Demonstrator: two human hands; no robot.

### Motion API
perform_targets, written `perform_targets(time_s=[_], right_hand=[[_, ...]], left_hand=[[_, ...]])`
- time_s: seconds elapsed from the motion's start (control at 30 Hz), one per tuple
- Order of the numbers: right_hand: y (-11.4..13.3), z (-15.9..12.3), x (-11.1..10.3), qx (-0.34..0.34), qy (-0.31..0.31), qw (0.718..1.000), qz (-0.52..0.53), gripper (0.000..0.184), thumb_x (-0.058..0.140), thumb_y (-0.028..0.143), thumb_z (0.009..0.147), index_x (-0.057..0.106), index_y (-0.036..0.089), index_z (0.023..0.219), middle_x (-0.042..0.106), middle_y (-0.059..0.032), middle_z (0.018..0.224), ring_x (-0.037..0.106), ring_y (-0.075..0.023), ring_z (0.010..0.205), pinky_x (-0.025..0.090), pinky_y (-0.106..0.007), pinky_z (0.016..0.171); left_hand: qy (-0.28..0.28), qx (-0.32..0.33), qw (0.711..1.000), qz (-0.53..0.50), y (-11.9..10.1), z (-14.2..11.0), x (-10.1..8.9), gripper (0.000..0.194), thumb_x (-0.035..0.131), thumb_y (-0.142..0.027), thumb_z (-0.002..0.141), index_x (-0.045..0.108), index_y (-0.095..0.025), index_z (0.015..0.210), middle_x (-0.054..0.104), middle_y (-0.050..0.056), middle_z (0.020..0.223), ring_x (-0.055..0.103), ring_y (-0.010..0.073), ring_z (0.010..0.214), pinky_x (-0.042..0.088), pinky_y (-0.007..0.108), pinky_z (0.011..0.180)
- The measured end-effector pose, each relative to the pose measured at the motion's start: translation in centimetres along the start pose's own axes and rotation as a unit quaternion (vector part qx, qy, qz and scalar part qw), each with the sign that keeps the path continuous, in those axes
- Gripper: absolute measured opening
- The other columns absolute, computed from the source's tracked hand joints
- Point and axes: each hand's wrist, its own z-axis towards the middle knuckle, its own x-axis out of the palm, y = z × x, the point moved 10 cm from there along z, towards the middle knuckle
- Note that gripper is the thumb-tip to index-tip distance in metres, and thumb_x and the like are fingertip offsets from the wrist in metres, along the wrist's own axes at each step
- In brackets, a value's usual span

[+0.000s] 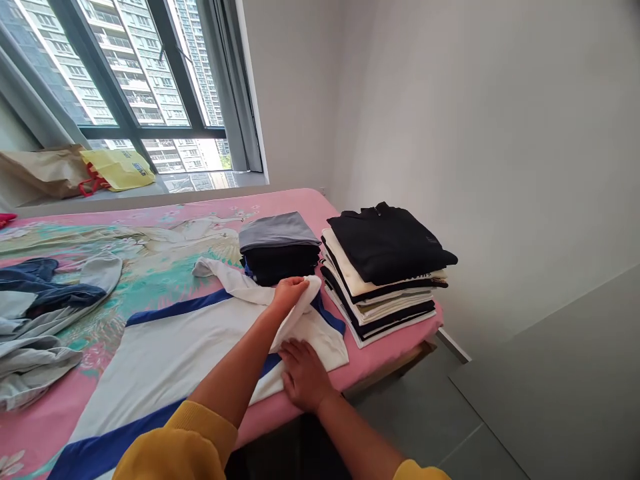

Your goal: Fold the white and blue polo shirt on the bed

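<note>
A white shirt (195, 347) with broad blue bands is spread over the near part of the bed. My left hand (291, 293) is closed on a fold of its white cloth and holds that piece raised off the rest. Just below, my right hand (305, 377) rests on the shirt near the bed's front edge, fingers extended and pressed against the fabric. One white sleeve-like part (220, 273) stretches toward the back, close to the folded stack. The shirt's lower left end is partly covered by my left sleeve.
Folded dark clothes with a grey piece (280, 230) on top sit behind my hands. A taller folded pile topped by a black garment (393, 243) stands at the bed's right corner. Crumpled jeans and grey clothes (45, 320) lie left. Bags (117, 170) rest on the windowsill.
</note>
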Motion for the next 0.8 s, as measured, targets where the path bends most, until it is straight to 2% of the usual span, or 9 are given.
perform_targets(time_s=[0.13, 0.23, 0.3, 0.33, 0.37, 0.43, 0.53, 0.67, 0.8], right_hand=[[0.2, -0.1, 0.0, -0.007, -0.01, 0.999, -0.043, 0.051, 0.054, 0.031, 0.084, 0.047, 0.016, 0.132, 0.049, -0.0087, 0.135, 0.038, -0.0227, 0.129, 0.027, -0.044, 0.11], [0.4, -0.2, 0.1, -0.017, -0.022, 0.997, -0.075, 0.043, 0.052, 0.034, 0.086, 0.058, 0.005, 0.116, 0.058, -0.0112, 0.124, 0.05, -0.0209, 0.118, 0.037, -0.038, 0.103], [0.7, -0.2, 0.3, -0.032, -0.022, 0.997, -0.074, 0.038, 0.047, 0.036, 0.088, 0.065, 0.005, 0.101, 0.059, -0.0116, 0.122, 0.051, -0.0184, 0.117, 0.042, -0.033, 0.097], [0.9, -0.2, 0.3, -0.04, -0.021, 0.997, -0.068, 0.039, 0.048, 0.036, 0.088, 0.064, 0.005, 0.103, 0.057, -0.0121, 0.125, 0.049, -0.0187, 0.12, 0.039, -0.033, 0.1], [1.1, -0.1, 0.3, -0.047, -0.021, 0.997, -0.061, 0.044, 0.052, 0.037, 0.086, 0.059, 0.003, 0.114, 0.055, -0.0127, 0.128, 0.045, -0.0201, 0.124, 0.025, -0.036, 0.109], [1.3, -0.2, 0.4, -0.053, -0.02, 0.997, -0.054, 0.051, 0.06, 0.036, 0.082, 0.053, 0.011, 0.126, 0.05, -0.013, 0.133, 0.035, -0.0245, 0.131, 0.016, -0.044, 0.113], [1.2, -0.3, 0.8, -0.046, -0.003, 0.997, -0.061, 0.056, 0.056, 0.038, 0.083, 0.047, 0.016, 0.134, 0.047, -0.012, 0.136, 0.03, -0.0273, 0.134, 0.01, -0.047, 0.115], [1.1, -0.7, 1.6, -0.048, 0.026, 0.994, -0.091, 0.055, 0.049, 0.039, 0.086, 0.045, 0.016, 0.135, 0.044, -0.0111, 0.139, 0.029, -0.0288, 0.133, 0.008, -0.046, 0.114], [1.1, -1.0, 2.0, -0.053, 0.036, 0.991, -0.113, 0.056, 0.046, 0.04, 0.087, 0.043, 0.014, 0.136, 0.042, -0.012, 0.14, 0.027, -0.0303, 0.134, 0.008, -0.047, 0.113]], left_hand=[[0.087, 0.108, 0.99, -0.038, -3.9, -6.5, -0.8, 0.027, 0.057, -0.035, 0.072, 0.07, -0.016, 0.087, 0.068, 0.004, 0.082, 0.06, 0.0176, 0.078, 0.047, 0.027, 0.072], [0.174, 0.212, 0.961, 0.039, -3.2, -14.1, -0.8, 0.017, 0.057, -0.021, 0.071, 0.071, -0.022, 0.08, 0.067, 0.005, 0.093, 0.058, 0.0192, 0.092, 0.045, 0.031, 0.086], [0.165, 0.2, 0.96, 0.106, 0.7, -18.0, -1.7, 0.021, 0.052, -0.017, 0.073, 0.071, -0.025, 0.075, 0.065, 0.006, 0.103, 0.057, 0.0209, 0.098, 0.044, 0.034, 0.09], [0.125, 0.172, 0.969, 0.125, 3.3, -19.5, -2.8, 0.022, 0.052, -0.017, 0.073, 0.072, -0.026, 0.073, 0.064, 0.007, 0.105, 0.057, 0.0225, 0.1, 0.044, 0.037, 0.091], [0.072, 0.132, 0.98, 0.128, 6.0, -20.8, -4.1, 0.021, 0.052, -0.019, 0.073, 0.072, -0.026, 0.074, 0.064, 0.008, 0.107, 0.057, 0.0242, 0.102, 0.044, 0.039, 0.091], [-0.025, 0.039, 0.996, 0.073, 11.6, -23.8, -6.2, 0.021, 0.053, -0.026, 0.076, 0.071, -0.024, 0.087, 0.065, 0.009, 0.106, 0.058, 0.0253, 0.101, 0.045, 0.041, 0.09], [-0.08, -0.097, 0.991, -0.049, 18.4, -28.8, -5.7, 0.029, 0.056, -0.041, 0.077, 0.067, -0.02, 0.094, 0.068, 0.007, 0.096, 0.062, 0.0241, 0.092, 0.048, 0.039, 0.086], [-0.126, -0.177, 0.972, -0.09, 21.8, -33.6, -3.0, 0.038, 0.059, -0.045, 0.074, 0.065, -0.017, 0.099, 0.068, 0.008, 0.097, 0.062, 0.0233, 0.092, 0.047, 0.036, 0.085], [-0.154, -0.164, 0.972, -0.064, 22.2, -34.2, -1.4, 0.042, 0.056, -0.037, 0.077, 0.061, -0.015, 0.112, 0.062, 0.011, 0.113, 0.058, 0.0225, 0.104, 0.046, 0.034, 0.087]])
